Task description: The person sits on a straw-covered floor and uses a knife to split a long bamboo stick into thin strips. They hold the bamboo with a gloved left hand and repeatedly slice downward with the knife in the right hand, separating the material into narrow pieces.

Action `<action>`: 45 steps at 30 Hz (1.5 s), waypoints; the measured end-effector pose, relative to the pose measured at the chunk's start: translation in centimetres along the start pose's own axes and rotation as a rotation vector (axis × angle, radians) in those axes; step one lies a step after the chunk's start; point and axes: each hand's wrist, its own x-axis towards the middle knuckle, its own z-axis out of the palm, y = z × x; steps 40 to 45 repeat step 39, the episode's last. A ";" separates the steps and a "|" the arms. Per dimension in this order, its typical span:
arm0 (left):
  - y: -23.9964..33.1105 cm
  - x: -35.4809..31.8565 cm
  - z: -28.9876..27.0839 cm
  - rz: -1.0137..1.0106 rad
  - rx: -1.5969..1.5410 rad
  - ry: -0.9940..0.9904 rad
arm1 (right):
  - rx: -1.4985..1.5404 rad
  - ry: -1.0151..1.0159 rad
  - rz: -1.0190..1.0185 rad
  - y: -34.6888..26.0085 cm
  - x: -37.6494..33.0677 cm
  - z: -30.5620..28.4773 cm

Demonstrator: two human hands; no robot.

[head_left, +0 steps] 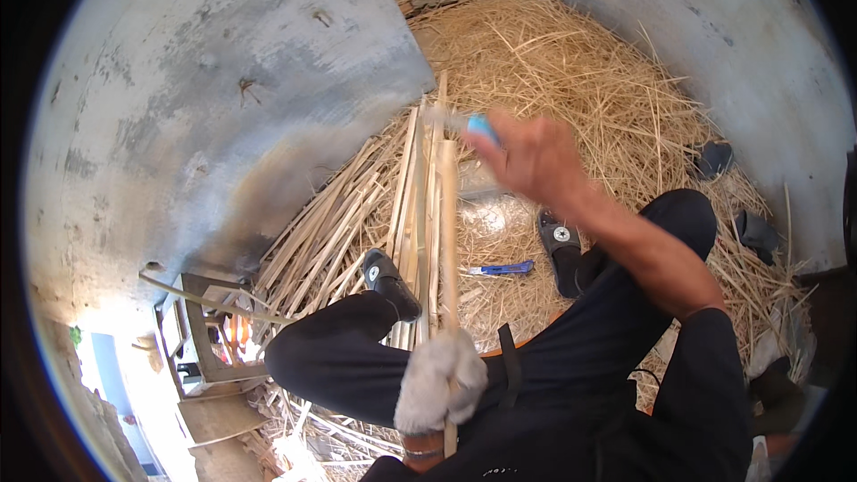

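My left hand, in a pale grey fabric glove, is closed around the near end of a long bamboo strip. The strip points away from me between my feet. My bare right hand, smeared by motion, grips a tool with a bright blue handle close to the strip's far end. A blurred, greyish blade-like part reaches left from that handle; its exact shape cannot be made out. On the floor between my feet lies a blue utility knife, touched by neither hand.
Split bamboo strips lie in a bundle at the left. Thin shavings cover the floor ahead and to the right. A weathered wall rises at left, another wall at right. A wooden frame stands at lower left.
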 end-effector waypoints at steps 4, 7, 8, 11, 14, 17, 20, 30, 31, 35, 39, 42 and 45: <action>-0.4 -0.1 1.5 -0.135 0.012 0.032 | 0.045 0.011 0.272 4.1 0.9 -0.9; -0.6 1.2 -0.9 0.038 -0.453 -0.257 | 0.301 0.062 0.177 1.3 -0.3 -1.6; -0.5 1.0 -1.2 0.069 -0.460 -0.203 | 0.345 0.031 0.085 0.4 -0.8 -2.0; -0.4 1.1 -1.4 0.071 -0.434 -0.163 | 0.468 -0.078 -0.150 -2.5 -1.7 -3.1; -0.4 1.1 -1.0 0.055 -0.463 -0.137 | 0.520 -0.193 -0.254 -4.2 -2.4 -3.2; -0.8 1.6 -1.7 0.067 -0.609 -0.293 | 0.504 -0.224 -0.247 -5.1 -2.8 -3.2; -0.9 1.6 -1.9 0.070 -0.600 -0.327 | 0.428 -0.221 -0.213 -5.5 -2.9 -3.2; -1.0 1.6 -2.0 0.090 -0.551 -0.211 | 0.256 -0.133 -0.200 -4.3 -2.6 -0.7; -1.2 1.7 -2.4 0.090 -0.583 -0.225 | 0.258 -0.120 -0.197 -4.3 -2.6 -0.5; -2.3 -0.4 0.0 -0.002 -0.519 -0.142 | 0.130 -0.094 0.247 0.9 0.2 0.1; -2.1 2.0 -0.6 0.034 -0.683 -0.474 | 0.223 -0.030 0.300 1.8 -0.1 -0.7; -2.1 2.0 -0.6 0.034 -0.683 -0.474 | 0.223 -0.030 0.300 1.8 -0.1 -0.7; -2.1 2.0 -0.6 0.034 -0.683 -0.474 | 0.223 -0.030 0.300 1.8 -0.1 -0.7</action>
